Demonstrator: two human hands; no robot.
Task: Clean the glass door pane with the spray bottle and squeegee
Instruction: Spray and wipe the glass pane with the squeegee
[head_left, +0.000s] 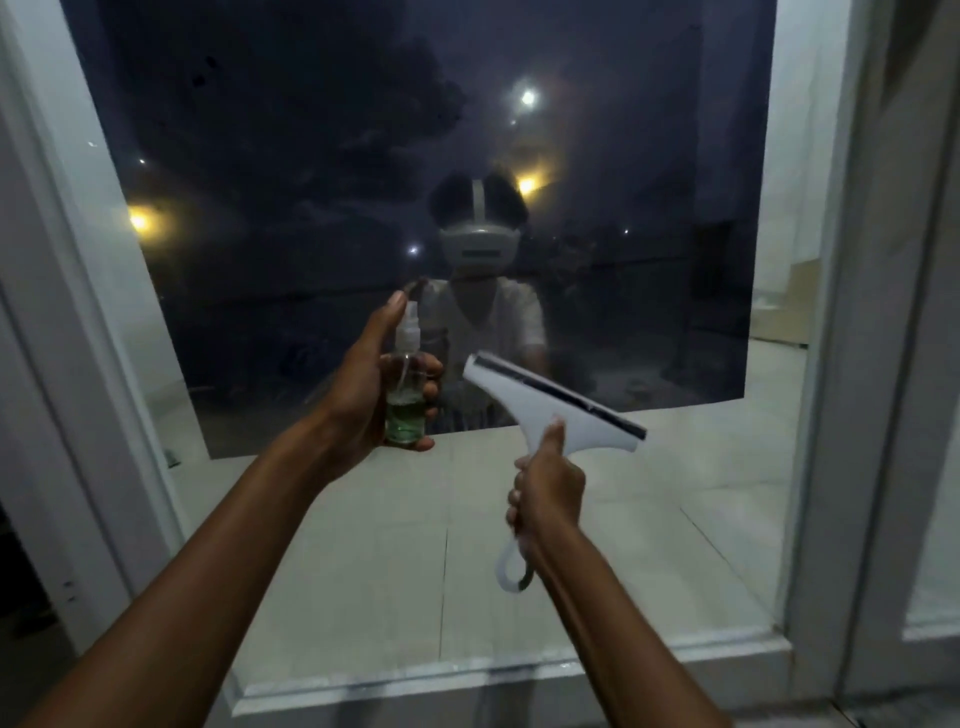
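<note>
Glass (363, 130) fills the middle of the door, dark with night behind it and bright with reflected room below, so any streak would show. In front of the glass, low and left of its centre, the bottle (405, 395) stands upright in the left hand (358, 395). The fingers are curled round its body and the forefinger is laid over the nozzle, which seems ready for a pump at the pane. To the right of the bottle the squeegee (550, 410) is lifted clear of the glass. The right hand (548, 499) is wrapped tight round its handle, thumb along the neck, blade tilted, likely kept waiting until the pane is wet. The white frame (826, 415) borders the glass on the right.
</note>
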